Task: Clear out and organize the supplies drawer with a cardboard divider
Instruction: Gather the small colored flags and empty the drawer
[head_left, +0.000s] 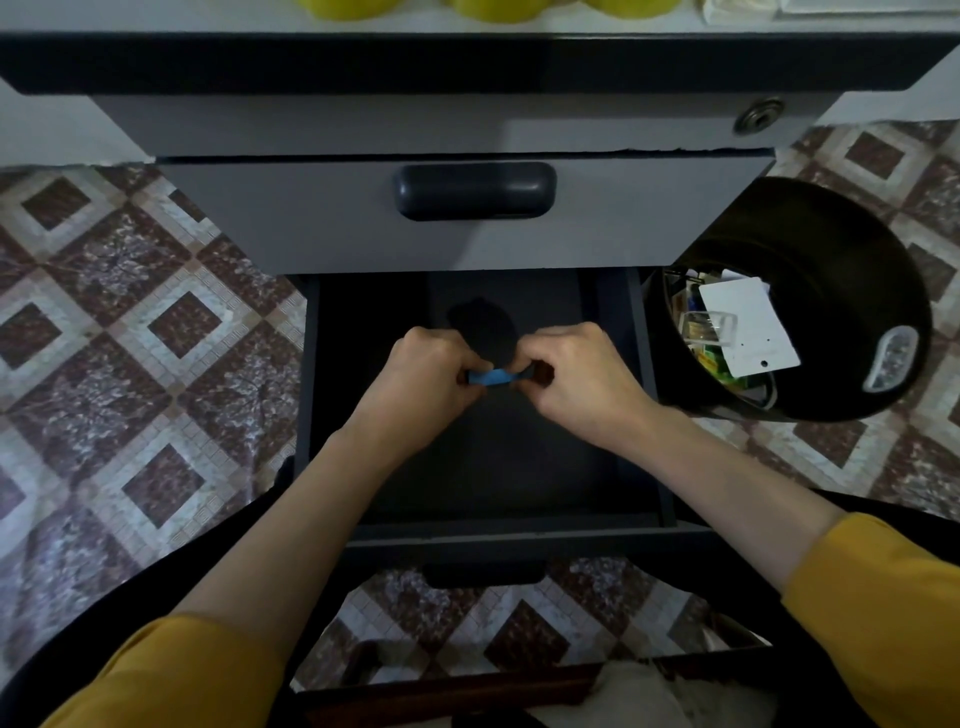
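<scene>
1. Head view: the drawer (305, 415) stands pulled open under a closed one.
2. Over its middle, the left hand (421, 379) and right hand (582, 374) pinch a small blue piece (491, 376) between them.
3. Just right, a black bin (841, 270) holds a white card (748, 327).

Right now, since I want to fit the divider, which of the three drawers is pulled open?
The lowest drawer, its dark inside showing; the handled drawer and the lock drawer above show only grey fronts.
</scene>
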